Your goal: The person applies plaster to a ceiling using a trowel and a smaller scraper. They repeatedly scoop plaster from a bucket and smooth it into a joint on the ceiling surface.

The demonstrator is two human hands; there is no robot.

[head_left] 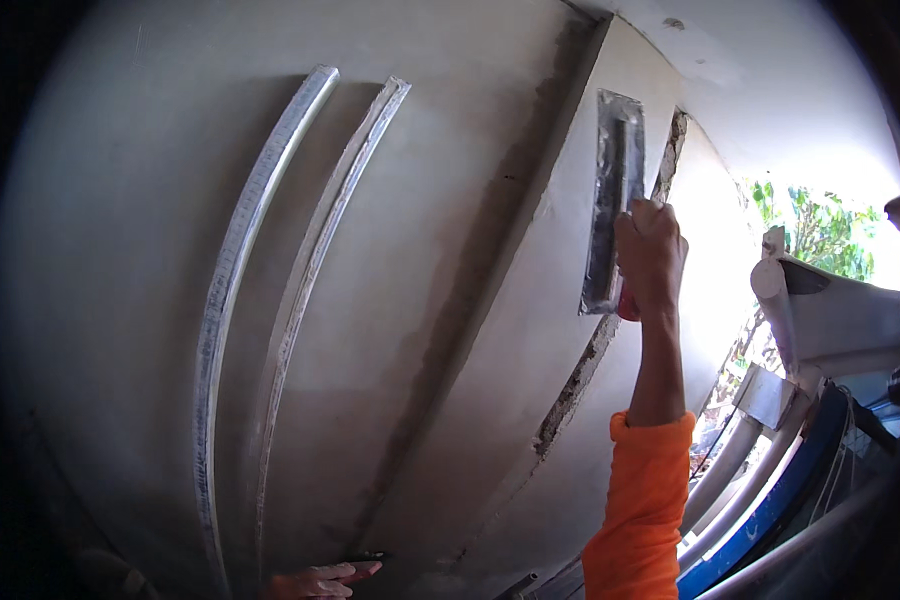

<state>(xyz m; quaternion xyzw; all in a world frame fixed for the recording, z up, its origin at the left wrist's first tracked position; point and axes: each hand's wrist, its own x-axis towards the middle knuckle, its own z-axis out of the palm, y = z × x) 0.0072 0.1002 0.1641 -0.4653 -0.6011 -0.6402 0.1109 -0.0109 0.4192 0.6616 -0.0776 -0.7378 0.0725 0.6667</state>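
Observation:
My right hand [653, 255], its arm raised in an orange sleeve, is closed round the handle of a plastering trowel [606, 200]. The trowel has a long rectangular metal blade smeared with grey, and a bit of red shows at its handle's lower end. Its blade stands upright at the pale wall face [560, 270], next to a rough open groove [577, 385]. At the bottom edge, my left hand [320, 582] is only partly visible. Its fingers are bent about something dark reddish that I cannot make out.
Two long metal straightedges [235, 260] [315, 255] lean on the grey wall [120, 250] at the left. A dark damp strip [480, 260] runs down the wall's inner corner. At right are pale pipes [730, 460], a blue curved piece [770, 515] and a bright opening with leaves [820, 230].

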